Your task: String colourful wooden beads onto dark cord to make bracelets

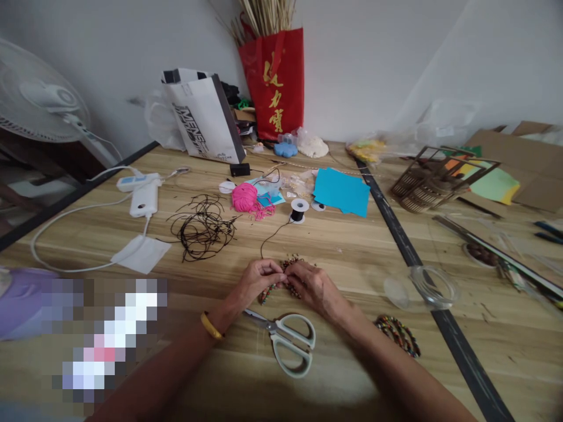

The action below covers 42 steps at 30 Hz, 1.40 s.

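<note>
My left hand (260, 282) and my right hand (311, 284) meet at the middle of the table, fingertips pinched together on a beaded strand (266, 293) of small colourful beads. More brown beads (294, 287) show between and behind my fingers. A black cord runs from a white spool (299, 211) down toward my left hand. White-handled scissors (285, 340) lie just below my hands, blades pointing up-left. Coiled bead strands (398, 335) rest to the right, beside my right forearm. The exact spot my fingertips grip is too small to make out.
A tangle of black cords (204, 228), pink yarn (245, 197) and blue sheets (342, 190) lie beyond my hands. A power strip (144, 194) with cables is at left. Clear round containers (433, 287) and a woven basket (420, 187) stand at right. Bags line the wall.
</note>
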Each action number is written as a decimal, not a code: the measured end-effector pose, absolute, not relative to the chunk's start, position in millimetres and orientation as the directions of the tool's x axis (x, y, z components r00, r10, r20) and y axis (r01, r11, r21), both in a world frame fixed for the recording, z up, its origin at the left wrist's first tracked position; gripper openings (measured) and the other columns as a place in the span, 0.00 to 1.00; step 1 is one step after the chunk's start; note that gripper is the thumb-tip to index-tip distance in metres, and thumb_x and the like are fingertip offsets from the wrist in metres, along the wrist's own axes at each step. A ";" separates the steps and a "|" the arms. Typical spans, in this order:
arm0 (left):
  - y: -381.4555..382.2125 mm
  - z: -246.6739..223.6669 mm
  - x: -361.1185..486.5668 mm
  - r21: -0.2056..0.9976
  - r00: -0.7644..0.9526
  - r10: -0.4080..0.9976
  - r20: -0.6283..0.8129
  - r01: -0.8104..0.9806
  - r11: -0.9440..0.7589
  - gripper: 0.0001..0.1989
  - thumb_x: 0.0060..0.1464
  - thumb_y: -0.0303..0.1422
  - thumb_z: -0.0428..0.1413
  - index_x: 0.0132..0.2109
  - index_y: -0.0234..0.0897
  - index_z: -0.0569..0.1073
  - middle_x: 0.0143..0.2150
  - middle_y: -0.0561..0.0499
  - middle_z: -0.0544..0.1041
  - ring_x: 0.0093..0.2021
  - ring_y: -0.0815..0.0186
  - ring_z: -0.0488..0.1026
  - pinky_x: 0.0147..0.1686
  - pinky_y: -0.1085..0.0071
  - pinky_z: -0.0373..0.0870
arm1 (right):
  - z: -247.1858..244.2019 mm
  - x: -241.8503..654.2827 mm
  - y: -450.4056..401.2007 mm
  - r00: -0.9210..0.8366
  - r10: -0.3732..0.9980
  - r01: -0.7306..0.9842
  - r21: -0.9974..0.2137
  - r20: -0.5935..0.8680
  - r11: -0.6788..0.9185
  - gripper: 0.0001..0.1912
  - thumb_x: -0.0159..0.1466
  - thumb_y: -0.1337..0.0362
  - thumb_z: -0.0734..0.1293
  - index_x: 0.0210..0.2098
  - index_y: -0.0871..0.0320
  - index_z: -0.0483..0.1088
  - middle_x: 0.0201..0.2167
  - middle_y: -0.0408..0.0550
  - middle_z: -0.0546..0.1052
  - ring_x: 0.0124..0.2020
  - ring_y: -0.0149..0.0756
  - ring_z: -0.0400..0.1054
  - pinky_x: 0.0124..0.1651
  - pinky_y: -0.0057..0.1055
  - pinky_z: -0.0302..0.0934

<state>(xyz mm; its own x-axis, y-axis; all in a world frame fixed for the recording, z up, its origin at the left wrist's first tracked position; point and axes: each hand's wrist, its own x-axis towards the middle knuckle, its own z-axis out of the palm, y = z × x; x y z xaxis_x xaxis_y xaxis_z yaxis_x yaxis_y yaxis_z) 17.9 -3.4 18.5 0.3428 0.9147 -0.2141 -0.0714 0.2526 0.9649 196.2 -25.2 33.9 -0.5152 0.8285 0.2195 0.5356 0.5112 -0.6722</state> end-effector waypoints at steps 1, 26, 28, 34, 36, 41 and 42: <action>-3.3 19.0 17.4 0.969 0.348 0.914 -0.207 -0.058 0.242 0.13 0.36 0.36 0.67 0.24 0.33 0.73 0.20 0.54 0.74 0.22 0.71 0.70 0.26 0.75 0.67 | 35.1 196.3 -25.6 -0.522 0.826 0.550 -0.655 0.216 0.518 0.08 0.67 0.70 0.58 0.35 0.57 0.68 0.32 0.48 0.72 0.33 0.34 0.67 0.35 0.28 0.59; 24.1 21.9 -25.9 0.999 -0.015 0.998 -0.054 -0.006 0.054 0.12 0.42 0.38 0.63 0.27 0.33 0.73 0.24 0.52 0.75 0.28 0.69 0.70 0.35 0.72 0.68 | 30.9 220.1 -7.6 -0.529 0.849 0.749 -0.470 0.001 0.467 0.08 0.60 0.77 0.61 0.33 0.60 0.67 0.30 0.47 0.73 0.30 0.32 0.66 0.31 0.26 0.52; 26.5 20.1 -28.6 0.998 -0.029 0.998 -0.053 -0.033 0.052 0.12 0.42 0.38 0.63 0.27 0.32 0.73 0.24 0.53 0.74 0.27 0.70 0.70 0.33 0.73 0.67 | 32.5 221.3 -7.2 -0.519 0.854 0.790 -0.406 -0.043 0.460 0.08 0.60 0.77 0.60 0.31 0.60 0.67 0.30 0.48 0.73 0.28 0.32 0.65 0.30 0.26 0.51; 33.5 12.7 -35.3 0.991 -0.076 0.995 -0.069 -0.120 0.060 0.14 0.38 0.39 0.65 0.28 0.32 0.73 0.22 0.53 0.74 0.24 0.70 0.69 0.30 0.73 0.68 | 41.1 220.2 -7.8 -0.483 0.861 0.856 -0.296 -0.161 0.425 0.10 0.63 0.76 0.58 0.30 0.61 0.68 0.31 0.49 0.74 0.28 0.30 0.66 0.30 0.27 0.47; 35.5 10.7 -37.5 0.989 -0.099 0.993 -0.068 -0.138 0.054 0.14 0.38 0.38 0.65 0.28 0.32 0.73 0.22 0.53 0.74 0.24 0.71 0.69 0.29 0.74 0.68 | 43.7 220.4 -8.3 -0.482 0.859 0.859 -0.290 -0.175 0.422 0.10 0.62 0.77 0.58 0.29 0.61 0.68 0.31 0.49 0.74 0.28 0.29 0.65 0.31 0.27 0.47; 39.3 8.3 -41.5 0.986 -0.133 0.990 -0.055 -0.161 0.033 0.14 0.40 0.39 0.64 0.29 0.32 0.74 0.22 0.53 0.74 0.23 0.72 0.69 0.27 0.75 0.66 | 45.4 225.1 -8.5 -0.524 0.842 0.816 -0.358 -0.126 0.454 0.09 0.60 0.77 0.60 0.28 0.60 0.67 0.29 0.46 0.73 0.26 0.28 0.63 0.30 0.26 0.47; 40.1 7.8 -42.2 0.986 -0.137 0.989 -0.055 -0.164 0.032 0.14 0.39 0.39 0.64 0.29 0.32 0.74 0.22 0.53 0.75 0.23 0.72 0.69 0.27 0.75 0.66 | 45.7 226.4 -8.4 -0.535 0.838 0.802 -0.378 -0.109 0.463 0.09 0.61 0.76 0.60 0.27 0.60 0.67 0.28 0.46 0.73 0.26 0.28 0.62 0.30 0.26 0.47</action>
<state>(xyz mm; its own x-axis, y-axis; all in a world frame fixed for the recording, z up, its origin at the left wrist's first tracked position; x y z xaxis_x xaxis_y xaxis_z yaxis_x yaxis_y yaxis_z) -42.2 40.1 7.8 -0.1371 0.9890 -0.0550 -0.1640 0.0321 0.9859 226.4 -8.4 45.7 -0.5353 0.8375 -0.1094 0.8016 0.4629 -0.3784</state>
